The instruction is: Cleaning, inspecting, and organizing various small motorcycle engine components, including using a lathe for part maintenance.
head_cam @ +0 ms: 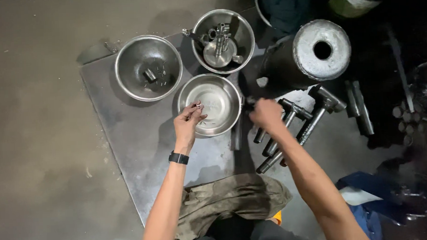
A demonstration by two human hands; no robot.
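A steel bowl (148,67) holding a short dark cylinder is sitting up and to the left of the left hand (187,123). That hand is pinching a small metal part (198,105) between its fingertips, hovering over the near rim of the empty bowl (210,104). Beyond it, a 3rd bowl (223,40) is holding several fittings. The right hand (266,114) is curling down over the T-shaped tools (289,124); whether it is gripping one, I cannot tell. A large cylinder (315,52) is lying just beyond it.

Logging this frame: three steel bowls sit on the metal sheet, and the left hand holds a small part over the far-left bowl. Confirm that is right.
Not quite. In the head view the left hand holds the small part over the nearest bowl, not the far-left one. Three steel bowls do sit on the metal sheet.
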